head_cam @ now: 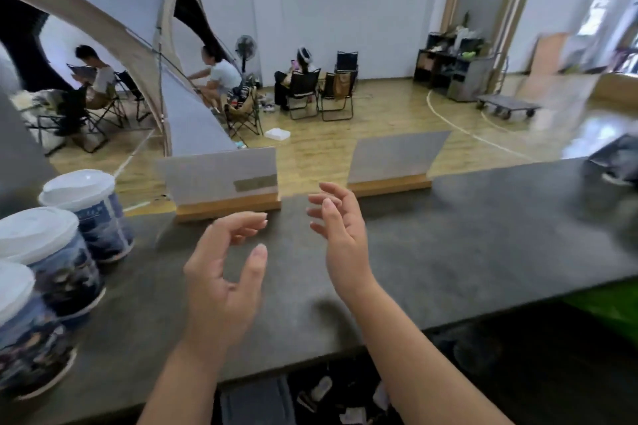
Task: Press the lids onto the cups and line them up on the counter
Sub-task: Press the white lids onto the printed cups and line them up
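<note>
Dark, matte, stone-like counter (448,252) spans the lower frame; its near edge runs from 7 o'clock to 3 o'clock.

Nearest, at 8 to 9 o'clock, three cups stand upright in a row along the left edge: near cup (31,338), middle cup (58,262), far cup (96,214). Each carries a white domed lid (34,231) already seated. Cup walls are cylindrical, printed in dark blue and white, and look like paper.

Handling judgement: the cups are probably light and thin-walled and would crush under a hard squeeze. Take hold around the mid-wall with a loose wrap. Apply lid pressure at the rim, not the dome centre. Contents cannot be determined.

At centre, the left hand (221,272) hovers over the counter, fingers loosely curled, thumb apart, holding nothing. The right hand (341,235), just beside it toward 1 o'clock, has relaxed, spread fingers and is likewise empty. Neither hand touches a cup.

Farther, at 11 and 1 o'clock, two flat grey cards stand in wooden holders (228,209) on the far edge.

Beyond lie a glossy wooden floor, folding chairs (303,90) with seated people, and a tent (114,28).
</note>
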A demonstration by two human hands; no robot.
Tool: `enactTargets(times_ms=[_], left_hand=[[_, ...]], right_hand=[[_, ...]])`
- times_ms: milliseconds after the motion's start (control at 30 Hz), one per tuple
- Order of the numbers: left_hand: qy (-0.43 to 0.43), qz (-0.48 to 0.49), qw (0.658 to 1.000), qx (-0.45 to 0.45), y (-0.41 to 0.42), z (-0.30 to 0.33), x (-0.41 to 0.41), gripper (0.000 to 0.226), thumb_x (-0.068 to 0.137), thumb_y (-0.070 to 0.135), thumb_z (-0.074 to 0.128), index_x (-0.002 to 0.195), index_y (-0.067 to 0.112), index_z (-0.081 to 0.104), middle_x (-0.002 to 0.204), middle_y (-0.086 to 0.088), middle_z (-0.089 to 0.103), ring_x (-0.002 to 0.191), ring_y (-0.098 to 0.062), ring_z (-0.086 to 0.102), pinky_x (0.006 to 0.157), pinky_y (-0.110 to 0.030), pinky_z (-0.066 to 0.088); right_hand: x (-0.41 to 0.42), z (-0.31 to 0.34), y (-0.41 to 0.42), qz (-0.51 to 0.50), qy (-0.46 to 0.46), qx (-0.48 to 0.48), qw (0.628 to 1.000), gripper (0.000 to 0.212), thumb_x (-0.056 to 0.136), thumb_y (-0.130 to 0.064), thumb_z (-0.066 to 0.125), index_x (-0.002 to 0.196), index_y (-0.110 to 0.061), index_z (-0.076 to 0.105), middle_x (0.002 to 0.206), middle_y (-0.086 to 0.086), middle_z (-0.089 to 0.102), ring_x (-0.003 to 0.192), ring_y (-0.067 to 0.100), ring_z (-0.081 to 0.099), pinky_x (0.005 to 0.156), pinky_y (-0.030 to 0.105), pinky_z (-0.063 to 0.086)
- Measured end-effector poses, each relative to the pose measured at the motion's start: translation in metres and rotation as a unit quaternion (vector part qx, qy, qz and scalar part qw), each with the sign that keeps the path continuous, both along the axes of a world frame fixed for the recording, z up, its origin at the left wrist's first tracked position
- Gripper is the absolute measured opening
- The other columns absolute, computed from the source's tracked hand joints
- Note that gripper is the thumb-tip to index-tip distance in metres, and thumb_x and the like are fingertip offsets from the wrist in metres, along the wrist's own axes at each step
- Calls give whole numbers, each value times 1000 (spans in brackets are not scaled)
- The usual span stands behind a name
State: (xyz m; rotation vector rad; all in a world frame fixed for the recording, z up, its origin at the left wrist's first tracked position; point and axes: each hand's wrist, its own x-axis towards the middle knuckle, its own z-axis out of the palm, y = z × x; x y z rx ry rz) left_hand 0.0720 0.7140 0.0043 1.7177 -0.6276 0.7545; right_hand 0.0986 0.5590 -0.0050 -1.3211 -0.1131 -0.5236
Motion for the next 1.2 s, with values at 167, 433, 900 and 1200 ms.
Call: enactTargets(times_ms=[167,433,900,1200], left_hand=[[39,-143,988,46,-114,1,21,27,87,28,54,111,21,64,107,11,67,100,-15,64,88,-25,49],[113,-308,945,19,-311,4,36,25,88,13,57,108,23,65,101,9,68,98,-17,64,88,-33,50],[348,-483,798,94,-697,-5,-8,36,100,21,52,136,15,51,128,2,57,118,-12,54,94,-22,40],[483,-483,730,23,-794,-9,-26,55,103,50,27,150,24,35,150,4,43,137,-16,40,118,-43,30]], right_hand=[[-29,-1,-123,-149,16,-15,989,28,94,-28,44,117,-19,57,105,4,66,90,13,62,80,27,50],[-80,-3,-328,-335,36,-10,942,24,104,-15,39,111,-26,59,104,2,66,88,13,63,82,34,49],[-153,-15,-650,-583,106,31,805,22,102,-21,41,121,-19,53,114,3,56,93,4,54,85,33,45],[-133,-23,-716,-498,176,42,848,49,104,-40,29,149,-21,34,147,1,41,134,17,39,113,39,32]])
